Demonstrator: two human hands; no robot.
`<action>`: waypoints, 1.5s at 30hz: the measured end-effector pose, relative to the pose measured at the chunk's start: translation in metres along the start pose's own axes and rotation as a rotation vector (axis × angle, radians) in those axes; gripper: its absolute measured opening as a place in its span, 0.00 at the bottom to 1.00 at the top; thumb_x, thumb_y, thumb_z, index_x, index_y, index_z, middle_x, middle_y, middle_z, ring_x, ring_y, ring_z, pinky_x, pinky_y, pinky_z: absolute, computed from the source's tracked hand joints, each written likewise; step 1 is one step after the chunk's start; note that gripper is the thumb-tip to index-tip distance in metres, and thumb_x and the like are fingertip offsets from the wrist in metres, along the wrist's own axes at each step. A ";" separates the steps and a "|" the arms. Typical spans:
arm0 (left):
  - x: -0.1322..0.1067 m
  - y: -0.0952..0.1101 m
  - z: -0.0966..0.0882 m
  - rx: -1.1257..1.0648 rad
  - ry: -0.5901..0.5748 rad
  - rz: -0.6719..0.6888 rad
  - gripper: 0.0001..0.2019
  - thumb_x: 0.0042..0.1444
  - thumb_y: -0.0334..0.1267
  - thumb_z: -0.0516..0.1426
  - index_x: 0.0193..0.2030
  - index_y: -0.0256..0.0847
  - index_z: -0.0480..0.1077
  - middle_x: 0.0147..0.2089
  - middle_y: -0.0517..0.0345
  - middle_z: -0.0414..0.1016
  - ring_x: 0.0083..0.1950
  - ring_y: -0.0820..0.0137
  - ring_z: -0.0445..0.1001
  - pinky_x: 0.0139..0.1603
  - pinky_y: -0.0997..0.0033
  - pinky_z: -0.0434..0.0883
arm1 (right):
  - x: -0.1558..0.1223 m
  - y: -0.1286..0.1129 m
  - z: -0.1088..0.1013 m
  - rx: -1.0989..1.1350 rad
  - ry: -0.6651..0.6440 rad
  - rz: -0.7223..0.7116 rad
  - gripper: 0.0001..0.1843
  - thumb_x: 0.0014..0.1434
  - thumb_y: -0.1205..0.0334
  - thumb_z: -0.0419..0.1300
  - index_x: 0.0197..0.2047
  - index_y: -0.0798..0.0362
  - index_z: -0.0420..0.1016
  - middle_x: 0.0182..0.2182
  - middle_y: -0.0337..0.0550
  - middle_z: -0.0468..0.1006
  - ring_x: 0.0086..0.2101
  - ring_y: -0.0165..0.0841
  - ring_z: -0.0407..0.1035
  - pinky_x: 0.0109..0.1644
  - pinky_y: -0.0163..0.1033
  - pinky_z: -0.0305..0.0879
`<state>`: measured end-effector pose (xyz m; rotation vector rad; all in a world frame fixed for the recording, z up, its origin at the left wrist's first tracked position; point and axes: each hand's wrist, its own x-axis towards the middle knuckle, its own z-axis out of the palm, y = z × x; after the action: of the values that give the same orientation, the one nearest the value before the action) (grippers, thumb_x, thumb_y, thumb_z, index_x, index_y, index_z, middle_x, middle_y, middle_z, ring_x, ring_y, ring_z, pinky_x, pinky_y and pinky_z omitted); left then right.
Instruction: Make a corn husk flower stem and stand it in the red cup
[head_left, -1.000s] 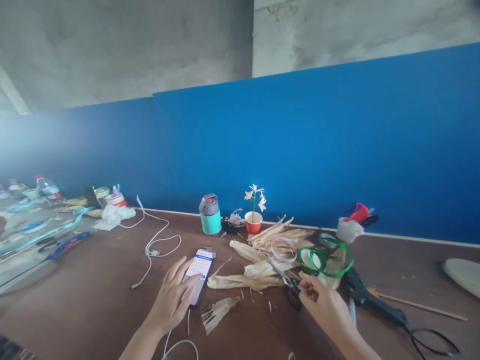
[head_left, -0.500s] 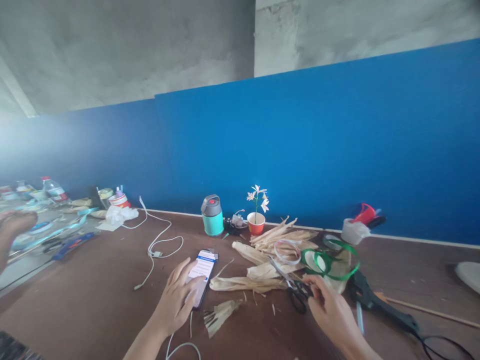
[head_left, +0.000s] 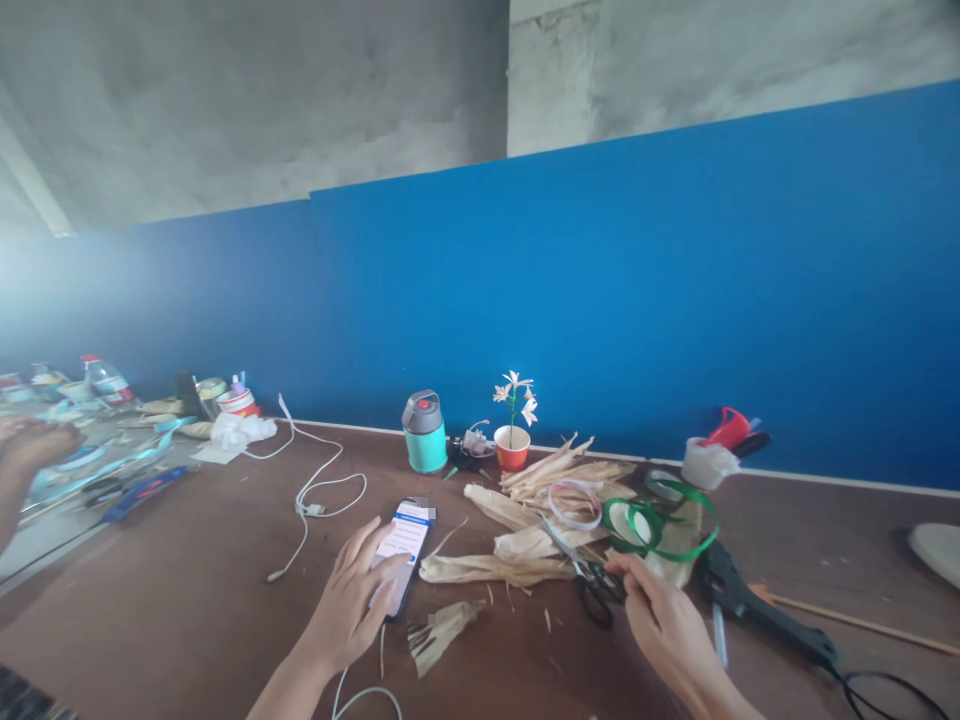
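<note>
My left hand [head_left: 349, 600] rests on the brown table with its fingers spread, the thumb touching a lit smartphone [head_left: 403, 545] that lies flat. My right hand [head_left: 664, 625] reaches to the black handles of a pair of scissors [head_left: 589, 580], fingertips curled at the handles; the scissors lie on the table. Dried corn husks [head_left: 525, 530] are piled between and beyond the hands. A loose green ribbon [head_left: 660, 525] loops just beyond my right hand. A cut husk piece [head_left: 439, 630] lies near my left hand.
A teal bottle [head_left: 424, 432], a red cup with a husk flower [head_left: 513, 440], a white charging cable [head_left: 311, 495] and a black glue gun [head_left: 757, 605] are on the table. Another person's hand [head_left: 30, 450] is at the far left among clutter. A blue wall backs the table.
My right hand slid a little forward onto the scissors' handles. Another person's hand came into view at the far left. My left hand stays on the phone.
</note>
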<state>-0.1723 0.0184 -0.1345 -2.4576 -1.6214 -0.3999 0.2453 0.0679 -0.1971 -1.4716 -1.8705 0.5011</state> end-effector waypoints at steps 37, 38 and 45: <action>0.001 -0.001 -0.002 0.002 0.036 -0.042 0.21 0.62 0.39 0.48 0.61 0.52 0.63 0.66 0.56 0.59 0.68 0.55 0.50 0.62 0.48 0.60 | -0.002 -0.007 -0.004 0.005 0.043 -0.026 0.16 0.51 0.64 0.47 0.41 0.51 0.69 0.22 0.36 0.68 0.23 0.33 0.66 0.30 0.35 0.62; 0.000 -0.002 -0.002 0.002 0.047 -0.049 0.21 0.62 0.39 0.48 0.61 0.52 0.63 0.66 0.56 0.59 0.68 0.55 0.50 0.62 0.48 0.61 | -0.002 -0.007 -0.005 0.010 0.048 -0.023 0.15 0.51 0.64 0.47 0.41 0.51 0.69 0.22 0.36 0.68 0.23 0.33 0.66 0.30 0.35 0.62; -0.001 -0.004 -0.002 0.018 0.116 -0.103 0.20 0.62 0.38 0.47 0.60 0.51 0.64 0.65 0.55 0.61 0.67 0.56 0.52 0.62 0.48 0.60 | -0.001 -0.011 -0.004 -0.005 0.115 -0.037 0.16 0.48 0.64 0.49 0.40 0.52 0.70 0.18 0.34 0.65 0.19 0.32 0.62 0.25 0.33 0.59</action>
<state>-0.1769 0.0185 -0.1334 -2.2981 -1.7000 -0.5301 0.2403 0.0634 -0.1874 -1.4354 -1.8069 0.3862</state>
